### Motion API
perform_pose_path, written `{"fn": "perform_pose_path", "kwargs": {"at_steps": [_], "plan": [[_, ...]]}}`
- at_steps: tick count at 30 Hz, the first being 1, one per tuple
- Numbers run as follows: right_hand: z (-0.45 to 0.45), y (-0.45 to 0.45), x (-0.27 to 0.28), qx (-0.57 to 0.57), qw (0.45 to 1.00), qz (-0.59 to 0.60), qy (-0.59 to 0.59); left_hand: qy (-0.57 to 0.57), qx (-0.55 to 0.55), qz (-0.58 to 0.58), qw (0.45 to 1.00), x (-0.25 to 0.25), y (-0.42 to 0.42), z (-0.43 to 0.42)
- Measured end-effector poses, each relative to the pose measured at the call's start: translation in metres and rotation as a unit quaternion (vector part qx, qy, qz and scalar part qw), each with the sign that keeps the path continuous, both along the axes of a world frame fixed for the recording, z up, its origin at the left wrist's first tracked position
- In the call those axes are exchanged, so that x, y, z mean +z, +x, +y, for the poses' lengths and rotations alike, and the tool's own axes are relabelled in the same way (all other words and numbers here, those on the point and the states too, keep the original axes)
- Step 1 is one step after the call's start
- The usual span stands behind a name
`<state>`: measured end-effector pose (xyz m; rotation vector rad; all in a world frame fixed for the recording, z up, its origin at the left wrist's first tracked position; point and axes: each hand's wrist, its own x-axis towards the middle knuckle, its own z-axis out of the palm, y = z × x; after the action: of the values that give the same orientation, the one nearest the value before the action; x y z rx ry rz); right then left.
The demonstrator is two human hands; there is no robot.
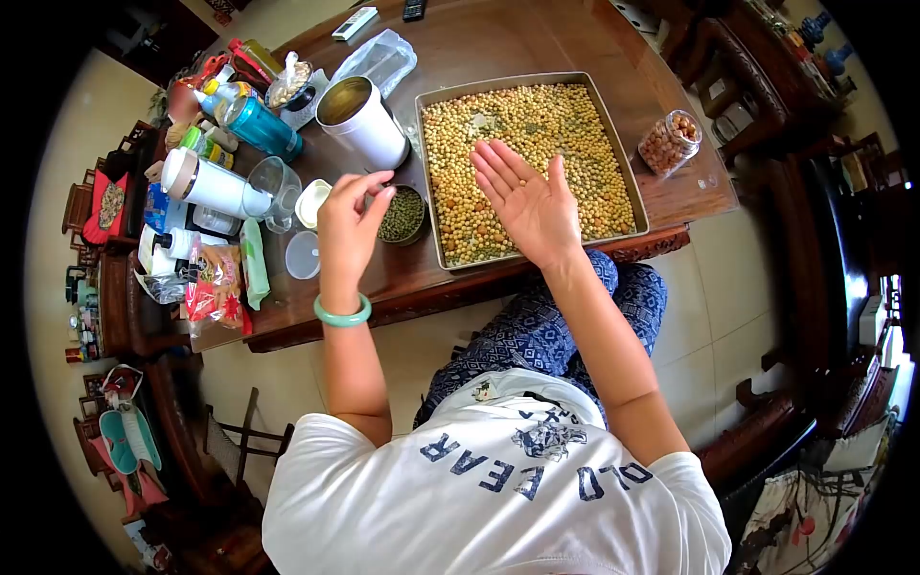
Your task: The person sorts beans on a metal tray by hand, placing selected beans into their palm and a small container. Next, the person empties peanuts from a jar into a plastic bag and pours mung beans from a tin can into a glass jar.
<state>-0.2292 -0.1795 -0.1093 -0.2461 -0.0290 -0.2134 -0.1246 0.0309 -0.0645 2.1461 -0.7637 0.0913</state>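
My left hand point(350, 225), with a green bangle on its wrist, is raised beside a small bowl of green beans point(402, 217). Its thumb and fingertips come together; anything between them is too small to make out. Over a large square tray point(629, 182) my right hand point(537, 206) is held palm up, fingers stretched out. A tiny yellowish spot shows near the base of its fingers; I cannot tell whether it is a bean. Mixed yellow, brown and green beans point(470, 220) cover the tray's bottom, with a small pale piece point(481, 122) lying on them.
A jar of reddish nuts point(670, 143) stands right of the tray. To the left are a white canister point(364, 123), a blue bottle point(261, 125), a clear pitcher point(275, 192), a round lid point(303, 255) and packets. A plastic bag point(379, 59) and remote point(355, 23) lie farther back.
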Motion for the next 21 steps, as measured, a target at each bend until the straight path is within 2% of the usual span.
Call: {"fn": "perform_pose_path", "kwargs": {"at_steps": [2, 4, 10, 14, 18, 20, 21], "plan": [[0.001, 0.000, 0.000, 0.002, 1.000, 0.008, -0.010, -0.052, -0.001, -0.021, 0.998, 0.008, -0.018, -0.024], [0.001, 0.000, 0.000, 0.004, 1.000, 0.010, -0.021, -0.083, -0.055, -0.055, 0.993, 0.004, -0.034, -0.053], [0.002, -0.007, 0.008, 0.013, 0.997, 0.026, -0.076, -0.055, -0.043, -0.174, 0.982, -0.016, -0.057, -0.108], [0.000, -0.004, 0.005, 0.011, 0.996, 0.021, -0.082, -0.012, -0.029, -0.174, 0.984, -0.019, -0.062, -0.112], [0.001, -0.002, 0.001, 0.000, 0.996, 0.030, -0.084, -0.053, -0.046, -0.169, 0.983, -0.029, -0.055, -0.114], [0.000, -0.002, 0.002, 0.002, 0.995, 0.038, -0.092, -0.030, -0.082, -0.065, 0.994, -0.029, -0.051, -0.113], [0.000, -0.002, 0.002, 0.002, 0.994, 0.047, -0.098, -0.031, -0.081, -0.066, 0.994, -0.028, -0.048, -0.112]]}}
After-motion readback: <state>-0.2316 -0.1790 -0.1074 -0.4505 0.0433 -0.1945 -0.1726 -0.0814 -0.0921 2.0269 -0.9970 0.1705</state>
